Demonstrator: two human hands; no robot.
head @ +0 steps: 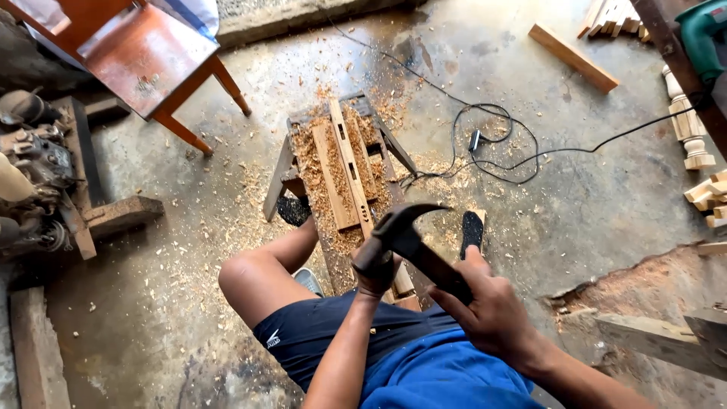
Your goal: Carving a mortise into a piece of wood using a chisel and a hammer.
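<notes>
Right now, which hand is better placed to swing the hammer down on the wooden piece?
The right hand: it grips the handle of the claw hammer. The left hand is closed low on the wooden piece lying on the bench.

The left hand (376, 265) hides whatever it grips, and the green power tool (704, 34) is cut off by the edge.

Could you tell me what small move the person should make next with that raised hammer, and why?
Probably bring the claw hammer down onto whatever the left hand grips upright over the slotted wooden strip; that tool is hidden inside the fist. The right hand holds the handle with the head lifted above the left fist, and shavings on the low bench suggest cutting is underway.
</notes>
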